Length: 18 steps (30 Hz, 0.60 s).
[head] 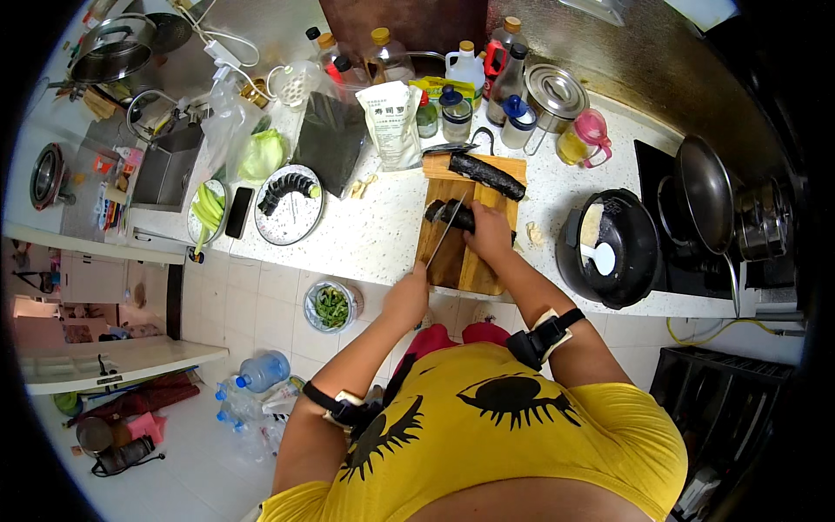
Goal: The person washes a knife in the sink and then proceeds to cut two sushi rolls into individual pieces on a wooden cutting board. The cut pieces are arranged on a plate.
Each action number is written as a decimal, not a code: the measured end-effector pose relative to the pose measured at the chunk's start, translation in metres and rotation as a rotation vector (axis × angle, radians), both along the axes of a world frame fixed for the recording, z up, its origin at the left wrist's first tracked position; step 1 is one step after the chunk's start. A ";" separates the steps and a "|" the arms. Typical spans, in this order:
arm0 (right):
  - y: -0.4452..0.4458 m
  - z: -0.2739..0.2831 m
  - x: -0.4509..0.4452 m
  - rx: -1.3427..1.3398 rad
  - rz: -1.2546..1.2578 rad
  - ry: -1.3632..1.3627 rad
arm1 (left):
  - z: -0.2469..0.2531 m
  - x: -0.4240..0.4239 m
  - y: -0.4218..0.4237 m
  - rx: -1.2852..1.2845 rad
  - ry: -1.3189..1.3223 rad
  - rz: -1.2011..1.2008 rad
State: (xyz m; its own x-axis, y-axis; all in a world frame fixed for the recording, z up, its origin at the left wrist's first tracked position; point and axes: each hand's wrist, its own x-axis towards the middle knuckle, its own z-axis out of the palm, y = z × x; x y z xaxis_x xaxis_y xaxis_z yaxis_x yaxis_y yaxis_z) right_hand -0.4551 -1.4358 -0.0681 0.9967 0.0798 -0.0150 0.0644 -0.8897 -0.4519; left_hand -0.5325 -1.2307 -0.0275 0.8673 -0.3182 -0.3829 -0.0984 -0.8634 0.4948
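Note:
My left hand [407, 297] grips the handle of a kitchen knife [445, 233]. The blade stands across a dark seaweed-wrapped sushi roll [462, 216], near its left end, where slices [436, 210] lie. My right hand [490, 233] presses on the roll from its right side and hides part of it. Underneath is a wooden cutting board [450, 271]. At the board's far end, a whole seaweed roll [486, 176] rests on a bamboo rolling mat [436, 168]. A round plate [287, 228] to the left bears a curved row of cut sushi roll [286, 189].
Right of the board stands a black cooking pot [636, 261] with leftover rice [591, 225] and a white rice paddle [603, 258]. Behind are a white pouch [391, 127], seaweed sheets [329, 140] and several bottles. A smartphone [239, 213] lies left. Below the counter edge is a bin [355, 307].

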 end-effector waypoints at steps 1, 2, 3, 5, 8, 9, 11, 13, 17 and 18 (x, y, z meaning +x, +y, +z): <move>0.000 -0.001 0.000 0.001 0.003 -0.010 | 0.000 0.003 -0.004 -0.010 -0.014 0.009; -0.001 -0.003 0.000 0.002 0.006 -0.020 | 0.000 0.007 -0.008 -0.021 -0.029 0.018; -0.001 -0.005 0.000 0.000 0.011 -0.028 | 0.000 0.010 -0.010 -0.031 -0.046 0.027; -0.003 -0.008 -0.001 -0.004 0.021 -0.045 | -0.006 0.007 -0.005 -0.029 -0.073 0.005; 0.001 -0.002 -0.002 -0.044 -0.002 -0.029 | -0.007 -0.004 0.007 -0.027 -0.075 0.009; 0.002 0.001 -0.004 -0.046 -0.005 -0.017 | -0.006 -0.007 0.009 -0.028 -0.069 0.020; 0.004 0.007 -0.005 -0.050 -0.010 0.004 | -0.008 -0.006 0.005 -0.036 -0.068 0.034; 0.000 0.000 -0.004 -0.014 0.004 -0.031 | -0.007 -0.004 0.001 -0.071 -0.086 0.041; -0.005 -0.005 -0.006 0.173 0.006 -0.185 | 0.013 -0.009 -0.001 -0.158 -0.167 0.089; -0.005 -0.006 -0.007 0.190 0.007 -0.205 | 0.022 -0.011 -0.002 -0.179 -0.195 0.107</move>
State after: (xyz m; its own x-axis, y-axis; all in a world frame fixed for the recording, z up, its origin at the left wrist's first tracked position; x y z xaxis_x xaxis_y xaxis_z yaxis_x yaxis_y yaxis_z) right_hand -0.4620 -1.4404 -0.0740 0.9768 0.0688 0.2027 0.1775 -0.7897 -0.5872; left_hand -0.5438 -1.2325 -0.0056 0.9513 -0.2684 -0.1517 -0.1196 -0.7747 0.6209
